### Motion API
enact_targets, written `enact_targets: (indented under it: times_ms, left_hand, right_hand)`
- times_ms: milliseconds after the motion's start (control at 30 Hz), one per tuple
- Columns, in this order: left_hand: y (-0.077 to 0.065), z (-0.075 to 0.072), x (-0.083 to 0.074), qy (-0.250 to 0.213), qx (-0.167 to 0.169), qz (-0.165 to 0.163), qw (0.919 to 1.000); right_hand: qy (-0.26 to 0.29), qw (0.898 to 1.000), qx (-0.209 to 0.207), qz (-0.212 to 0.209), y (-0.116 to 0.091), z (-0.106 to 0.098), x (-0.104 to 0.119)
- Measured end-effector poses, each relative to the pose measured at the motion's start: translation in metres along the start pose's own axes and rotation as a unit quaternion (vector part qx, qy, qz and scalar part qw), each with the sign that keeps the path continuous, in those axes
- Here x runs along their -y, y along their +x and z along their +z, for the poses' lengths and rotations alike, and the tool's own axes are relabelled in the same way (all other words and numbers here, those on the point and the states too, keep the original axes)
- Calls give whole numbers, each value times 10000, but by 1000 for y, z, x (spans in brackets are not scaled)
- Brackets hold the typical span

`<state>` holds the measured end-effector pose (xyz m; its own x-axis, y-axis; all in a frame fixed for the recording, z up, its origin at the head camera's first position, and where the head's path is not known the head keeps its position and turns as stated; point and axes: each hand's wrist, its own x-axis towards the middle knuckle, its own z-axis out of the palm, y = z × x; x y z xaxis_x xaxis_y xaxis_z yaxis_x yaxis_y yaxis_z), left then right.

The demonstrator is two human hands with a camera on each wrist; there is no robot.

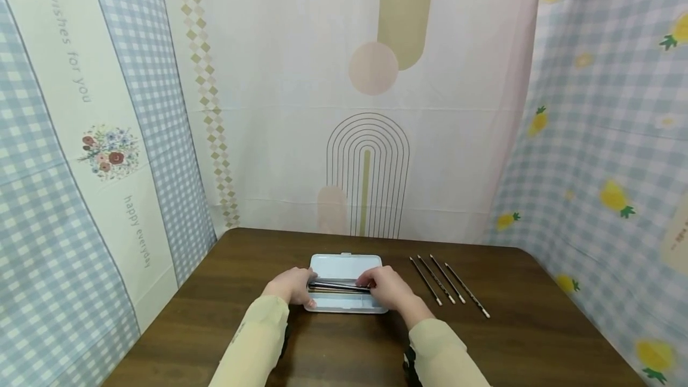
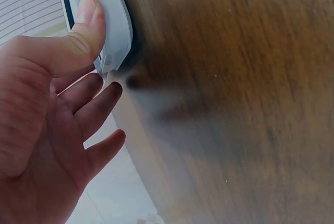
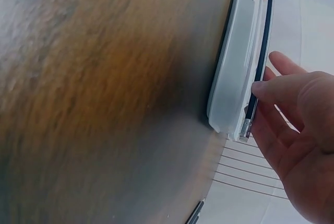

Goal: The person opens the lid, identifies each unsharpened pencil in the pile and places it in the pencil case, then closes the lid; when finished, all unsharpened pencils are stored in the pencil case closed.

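Observation:
A pale blue pencil case (image 1: 335, 303) lies on the table with its lid (image 1: 344, 266) turned back. My left hand (image 1: 290, 286) grips its left end, the thumb (image 2: 90, 23) on the outer wall and the other fingers lower, partly behind the case. Over the case my right hand (image 1: 388, 286) pinches a slim black pencil-like stick (image 3: 264, 33) between thumb and fingers near its right end. Other thin dark sticks (image 1: 333, 289) run along it, lengthwise at the case; their far parts are hidden by the hands.
Several dark patterned pencils (image 1: 441, 279) with white ends lie slanted on the brown wooden table (image 1: 516, 291), right of the case. Patterned cloth hangs behind the table (image 1: 290, 106) and along both sides.

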<state>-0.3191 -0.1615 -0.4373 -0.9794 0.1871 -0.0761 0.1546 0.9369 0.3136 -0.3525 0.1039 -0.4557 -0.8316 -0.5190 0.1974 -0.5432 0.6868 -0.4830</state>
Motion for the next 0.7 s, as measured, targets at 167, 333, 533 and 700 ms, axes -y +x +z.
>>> enact_targets:
  times_ms: [167,333,533,700]
  left_hand:
    - [1,0,2,-46,14,-6,10000]
    - [3,1,3,-50,-34,78,10000]
    - [2,1,5,-68,-34,69,9999]
    - [2,2,5,-115,-26,53,9999]
  right_hand:
    - [-22,9999,-91,45,1,2,2]
    - [-89,9997,-209,106,2,2,5]
    - [-37,9998,-191,87,3,5,9]
    - [-63,9998,-210,19,2,8,12]
